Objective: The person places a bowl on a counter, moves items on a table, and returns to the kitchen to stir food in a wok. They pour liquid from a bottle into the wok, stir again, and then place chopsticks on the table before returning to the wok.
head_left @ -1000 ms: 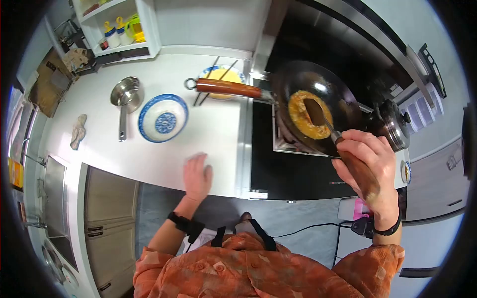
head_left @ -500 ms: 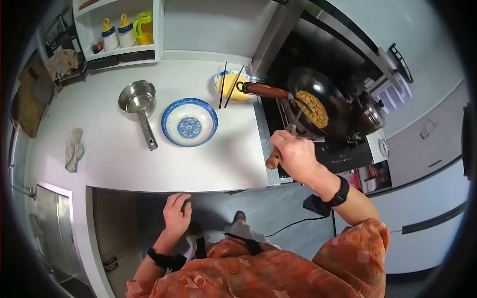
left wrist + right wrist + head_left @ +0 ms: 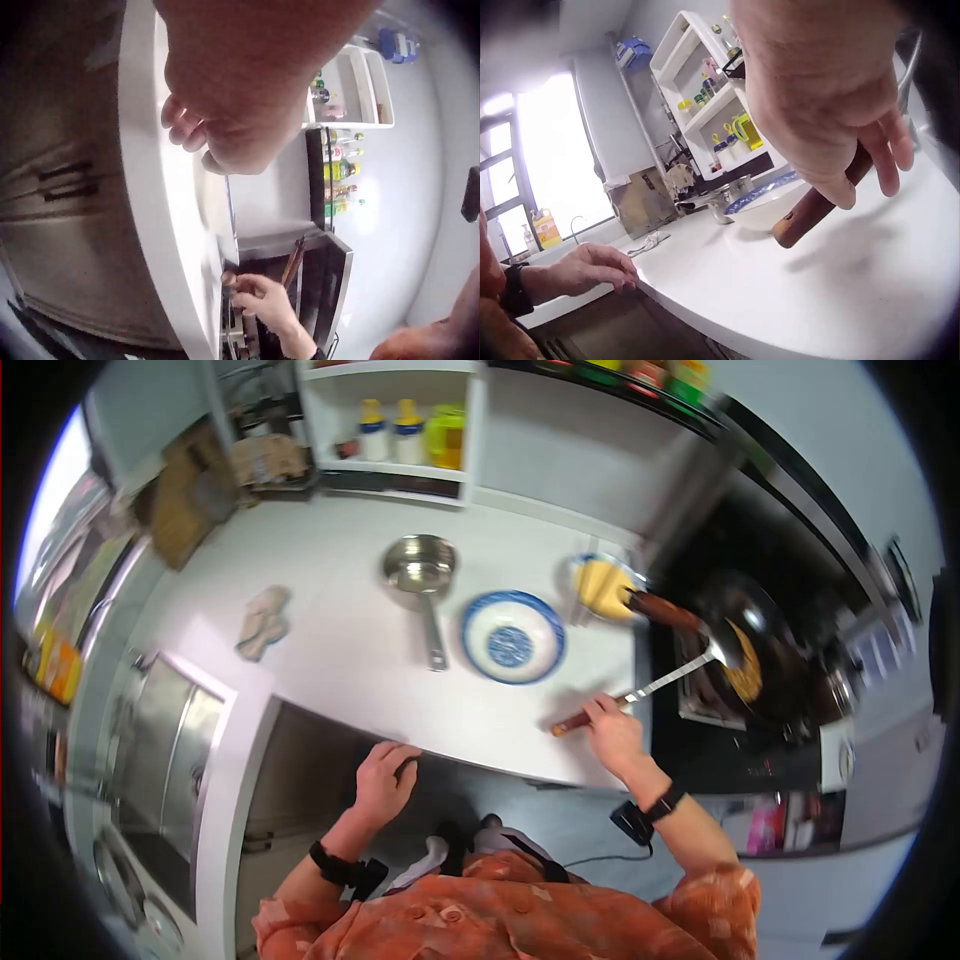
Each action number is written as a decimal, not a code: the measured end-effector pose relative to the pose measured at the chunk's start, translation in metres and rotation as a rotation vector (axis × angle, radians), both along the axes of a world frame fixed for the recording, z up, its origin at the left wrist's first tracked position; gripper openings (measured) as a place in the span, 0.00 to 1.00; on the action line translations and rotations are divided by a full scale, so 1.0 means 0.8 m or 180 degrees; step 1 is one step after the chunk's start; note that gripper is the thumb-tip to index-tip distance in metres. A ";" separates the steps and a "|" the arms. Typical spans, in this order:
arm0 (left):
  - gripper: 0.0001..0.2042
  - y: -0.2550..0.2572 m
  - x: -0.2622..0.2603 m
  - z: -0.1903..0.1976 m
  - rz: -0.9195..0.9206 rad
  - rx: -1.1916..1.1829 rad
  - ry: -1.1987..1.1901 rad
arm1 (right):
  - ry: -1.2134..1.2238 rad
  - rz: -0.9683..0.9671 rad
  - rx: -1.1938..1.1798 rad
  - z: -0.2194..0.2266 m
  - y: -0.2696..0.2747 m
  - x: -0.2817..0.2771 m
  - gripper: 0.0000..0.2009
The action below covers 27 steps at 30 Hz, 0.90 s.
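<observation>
My right hand (image 3: 615, 738) grips the wooden handle of a wok spatula (image 3: 665, 682) over the counter by the stove. The spatula's metal head lies at the near side of the dark wok (image 3: 790, 660), beside the wok's wooden handle (image 3: 665, 610). Golden-brown food (image 3: 743, 668) sits inside the wok. In the right wrist view, the handle's end (image 3: 799, 223) juts out past my fingers above the counter. My left hand (image 3: 382, 780) hangs at the counter's front edge, fingers loosely curled and holding nothing.
A blue-rimmed white bowl (image 3: 555, 622) stands on the counter left of the spatula. Beyond it are a steel saucepan (image 3: 420, 565) and a crumpled cloth (image 3: 263, 622). Yellow liquid (image 3: 605, 588) fills a smaller bowl behind the wok handle, with chopsticks across it. A lidded pot (image 3: 832, 690) stands beside the wok.
My right hand has drawn the spatula from the food in the wok leftward over the counter. The left hand has dropped back to the counter edge. The head view has swung left.
</observation>
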<state>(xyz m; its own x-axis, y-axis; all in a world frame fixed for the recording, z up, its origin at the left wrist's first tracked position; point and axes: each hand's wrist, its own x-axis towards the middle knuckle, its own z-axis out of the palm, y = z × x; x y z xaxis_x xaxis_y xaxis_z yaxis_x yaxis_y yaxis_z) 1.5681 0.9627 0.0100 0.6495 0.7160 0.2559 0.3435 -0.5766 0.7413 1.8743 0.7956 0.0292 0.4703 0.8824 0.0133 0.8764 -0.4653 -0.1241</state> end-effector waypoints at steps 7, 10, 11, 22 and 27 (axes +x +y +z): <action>0.10 0.089 -0.033 0.087 0.0758 0.0426 -0.0072 | 0.0053 0.0037 0.0022 -0.011 0.003 0.015 0.17; 0.09 0.142 -0.043 0.128 0.1055 0.0843 -0.0268 | 0.0193 0.0249 0.0427 -0.005 -0.003 0.008 0.14; 0.08 0.163 -0.046 0.142 0.1130 0.0990 -0.0414 | 0.0280 0.0414 0.0813 -0.004 -0.007 0.005 0.13; 0.12 0.487 -0.018 0.324 0.1362 0.1088 -0.0455 | 0.1160 -0.0573 -0.0146 -0.027 -0.017 -0.058 0.06; 0.12 0.654 0.037 0.379 0.1341 0.1010 -0.0585 | 0.1465 -0.0849 -0.0507 -0.043 0.003 -0.079 0.11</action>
